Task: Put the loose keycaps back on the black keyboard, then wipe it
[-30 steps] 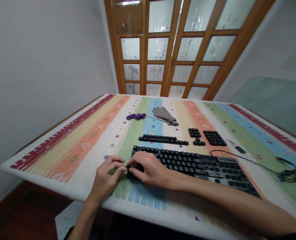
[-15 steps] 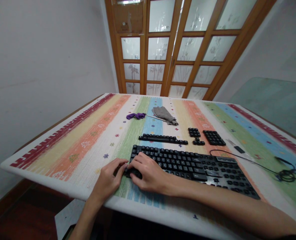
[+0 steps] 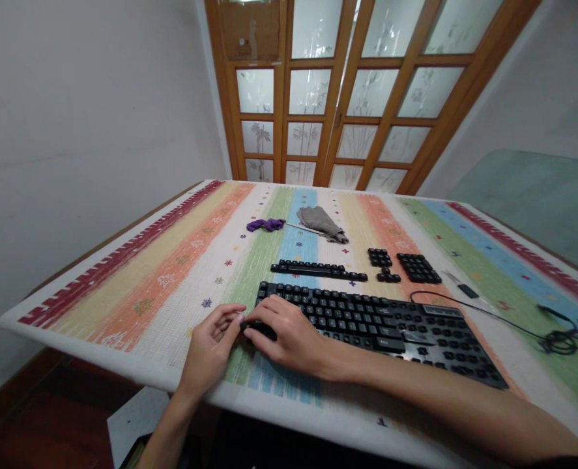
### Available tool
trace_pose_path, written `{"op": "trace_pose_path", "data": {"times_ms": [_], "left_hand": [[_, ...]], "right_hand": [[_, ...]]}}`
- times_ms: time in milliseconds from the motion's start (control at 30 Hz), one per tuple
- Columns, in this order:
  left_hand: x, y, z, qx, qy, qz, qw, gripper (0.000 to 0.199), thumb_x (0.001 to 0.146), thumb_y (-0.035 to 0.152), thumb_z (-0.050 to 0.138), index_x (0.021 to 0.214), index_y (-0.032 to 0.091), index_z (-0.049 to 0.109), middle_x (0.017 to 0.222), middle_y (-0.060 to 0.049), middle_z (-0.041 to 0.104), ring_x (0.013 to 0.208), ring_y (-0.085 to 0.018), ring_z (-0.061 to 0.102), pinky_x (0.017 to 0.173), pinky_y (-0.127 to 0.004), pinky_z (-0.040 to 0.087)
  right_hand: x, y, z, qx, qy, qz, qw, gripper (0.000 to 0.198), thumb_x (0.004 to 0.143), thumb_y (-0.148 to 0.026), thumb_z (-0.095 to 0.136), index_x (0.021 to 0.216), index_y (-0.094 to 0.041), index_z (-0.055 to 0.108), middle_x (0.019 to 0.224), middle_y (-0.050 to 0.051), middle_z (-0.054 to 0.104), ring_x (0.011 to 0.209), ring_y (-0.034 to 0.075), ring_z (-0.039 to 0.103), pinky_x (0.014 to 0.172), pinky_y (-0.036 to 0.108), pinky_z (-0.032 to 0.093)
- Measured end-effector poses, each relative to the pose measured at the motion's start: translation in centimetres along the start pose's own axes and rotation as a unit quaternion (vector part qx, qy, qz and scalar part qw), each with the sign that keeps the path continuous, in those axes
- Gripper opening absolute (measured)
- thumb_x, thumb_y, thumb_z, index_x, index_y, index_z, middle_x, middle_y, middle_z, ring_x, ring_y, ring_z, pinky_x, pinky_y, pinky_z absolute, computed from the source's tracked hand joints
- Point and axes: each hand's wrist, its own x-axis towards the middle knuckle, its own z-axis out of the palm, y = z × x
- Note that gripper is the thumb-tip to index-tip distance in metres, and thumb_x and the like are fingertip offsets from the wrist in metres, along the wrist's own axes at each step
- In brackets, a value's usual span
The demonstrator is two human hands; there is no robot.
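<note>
The keyboard [image 3: 367, 317] stretches from the centre to the lower right of the frame, and over its left end arches my right hand [image 3: 285, 329], thumb and fingers slightly apart around something dark, though I cannot tell whether that grip is closed on it. Just beside it, my left hand [image 3: 214, 342] is half curled, its thumb near my right fingers, and I cannot tell whether its grip holds anything. Higher up lie a grey cloth [image 3: 320, 222] near mid-frame, a keycap block [image 3: 418, 268] right of centre and a purple cloth [image 3: 265, 225].
</note>
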Motion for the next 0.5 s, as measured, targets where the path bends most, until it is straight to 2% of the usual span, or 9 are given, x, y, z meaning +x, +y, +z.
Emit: {"op": "trace_pose_path", "data": {"times_ms": [133,267,500], "left_hand": [[-0.3,0.4,-0.6,-0.025,-0.030,0.012,0.999,0.024,0.083,0.028,0.068,0.103,0.016,0.068,0.088,-0.006,0.075,0.082,-0.018,0.075,0.073,-0.025,0.062],[-0.7,0.2,-1.0,0.000,-0.071,0.023,0.997,0.024,0.082,0.027,0.071,0.103,0.015,0.070,0.091,-0.007,0.076,0.082,-0.019,0.074,0.077,-0.028,0.063],[-0.8,0.0,-1.2,0.057,-0.083,0.052,0.994,0.020,0.086,0.027,0.069,0.103,0.018,0.073,0.089,-0.005,0.076,0.079,-0.018,0.073,0.075,-0.028,0.061]], "right_hand": [[-0.1,0.1,-0.3,-0.006,0.017,0.009,1.000,0.014,0.096,-0.024,0.059,0.101,-0.014,0.067,0.091,0.009,0.068,0.088,0.021,0.060,0.079,0.033,0.051],[-0.3,0.2,-0.6,0.011,0.013,0.007,1.000,0.015,0.097,-0.024,0.058,0.103,-0.014,0.068,0.091,0.009,0.069,0.089,0.021,0.060,0.080,0.033,0.051],[-1.0,0.3,-0.8,0.039,0.002,-0.009,0.999,0.019,0.094,-0.021,0.062,0.112,-0.017,0.066,0.096,0.009,0.069,0.092,0.021,0.058,0.081,0.034,0.051]]}}
